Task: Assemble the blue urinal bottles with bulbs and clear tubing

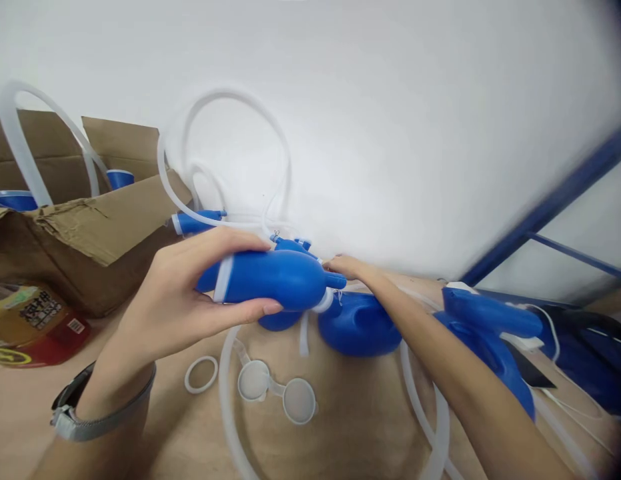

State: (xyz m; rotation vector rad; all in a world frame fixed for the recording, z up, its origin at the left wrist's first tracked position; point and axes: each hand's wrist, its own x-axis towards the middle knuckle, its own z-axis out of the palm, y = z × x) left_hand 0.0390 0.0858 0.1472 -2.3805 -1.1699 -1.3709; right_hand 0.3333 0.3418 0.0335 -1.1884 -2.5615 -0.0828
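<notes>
My left hand (pixel 163 293) is wrapped round a blue plastic cylinder (pixel 277 277), held nearly level above the table. It has a white band near the palm and a narrow spout at the right end. Just behind that spout is my right hand (pixel 351 268), its fingers bent and partly hidden; what they grip cannot be made out. Below the hands stands a blue plastic bottle (pixel 360 327) with a white neck. Another blue piece (pixel 290 247) shows behind the cylinder. Two joined translucent caps (pixel 299 401) and a white ring (pixel 201 375) lie on the table.
At left is an open cardboard box (pixel 105 220) holding blue parts and hoses. A drink bottle (pixel 37 327) stands before it. Clear hose (pixel 227 400) loops across the table. More blue bottles (pixel 490 347) and a dark flat device (pixel 533 367) are at right. A white wall (pixel 390 133) rises behind.
</notes>
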